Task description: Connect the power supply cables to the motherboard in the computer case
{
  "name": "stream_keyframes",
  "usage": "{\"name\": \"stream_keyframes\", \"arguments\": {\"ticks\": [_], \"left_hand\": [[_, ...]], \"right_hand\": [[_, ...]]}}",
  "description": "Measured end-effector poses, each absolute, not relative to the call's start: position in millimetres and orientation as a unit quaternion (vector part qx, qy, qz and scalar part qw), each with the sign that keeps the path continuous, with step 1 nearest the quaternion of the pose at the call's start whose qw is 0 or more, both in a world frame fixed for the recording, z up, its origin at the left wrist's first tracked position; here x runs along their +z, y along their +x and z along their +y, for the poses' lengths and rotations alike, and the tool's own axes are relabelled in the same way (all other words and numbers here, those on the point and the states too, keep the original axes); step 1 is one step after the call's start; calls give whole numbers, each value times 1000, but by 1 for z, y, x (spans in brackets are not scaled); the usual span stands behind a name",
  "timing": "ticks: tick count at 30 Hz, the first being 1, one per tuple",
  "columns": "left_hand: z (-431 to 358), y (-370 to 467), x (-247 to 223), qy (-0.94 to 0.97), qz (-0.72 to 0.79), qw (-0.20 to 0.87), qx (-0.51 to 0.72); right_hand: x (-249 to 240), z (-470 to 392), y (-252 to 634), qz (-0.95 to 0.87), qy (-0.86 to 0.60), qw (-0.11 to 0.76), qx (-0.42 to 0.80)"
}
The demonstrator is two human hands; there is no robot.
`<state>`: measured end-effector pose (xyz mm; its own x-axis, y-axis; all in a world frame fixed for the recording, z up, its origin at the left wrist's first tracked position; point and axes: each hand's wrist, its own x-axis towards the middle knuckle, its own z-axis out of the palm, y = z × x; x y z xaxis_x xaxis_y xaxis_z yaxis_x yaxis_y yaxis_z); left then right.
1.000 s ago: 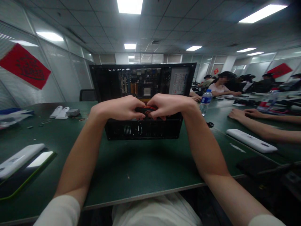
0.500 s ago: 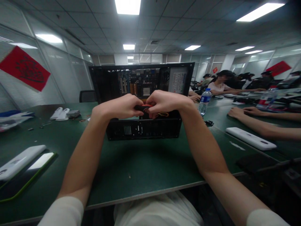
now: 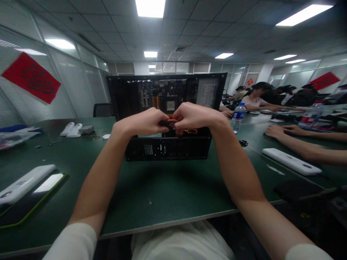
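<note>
A black computer case (image 3: 168, 148) stands on the table with its open side facing me. Inside show a motherboard (image 3: 170, 105) and, at the upper right, a labelled power supply (image 3: 207, 94). Both hands meet in front of the opening. My left hand (image 3: 151, 121) is closed on the dark end of a bundle of cables (image 3: 172, 122). My right hand (image 3: 191, 116) pinches the same bundle beside it; red wire shows between the hands and yellow wires (image 3: 192, 131) hang below. The fingertips are partly hidden.
A white device (image 3: 28, 184) and a green-edged phone (image 3: 40, 193) lie at left. Small white items (image 3: 73, 130) and a grey block (image 3: 87, 130) stand farther back. At right are a water bottle (image 3: 238, 117), another white device (image 3: 291, 161) and another person's hands (image 3: 276, 130).
The whole view has shifted slightly, so things appear a little to the right. Both hands remain closed on the cables, with hardly any movement against the case.
</note>
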<state>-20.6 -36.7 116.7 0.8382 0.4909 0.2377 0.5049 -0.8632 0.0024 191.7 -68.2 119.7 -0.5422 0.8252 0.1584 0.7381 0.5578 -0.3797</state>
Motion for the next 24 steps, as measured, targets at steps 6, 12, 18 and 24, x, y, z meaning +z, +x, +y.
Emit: {"name": "stream_keyframes", "arguments": {"ticks": [6,12,18,24], "left_hand": [[-30,-19,111,-956,-264,25,-127],[-28,-17,109,-955,-265,41,-128],[-25,-16,110,-958,-262,6,-115],[-15,-22,109,-966,-237,-54,-85]], "right_hand": [[115,-58,193,-856,-462,178,149],[115,-57,194,-847,-461,197,178],[117,-60,194,-857,-463,172,144],[114,-56,193,-871,-451,147,128]]}}
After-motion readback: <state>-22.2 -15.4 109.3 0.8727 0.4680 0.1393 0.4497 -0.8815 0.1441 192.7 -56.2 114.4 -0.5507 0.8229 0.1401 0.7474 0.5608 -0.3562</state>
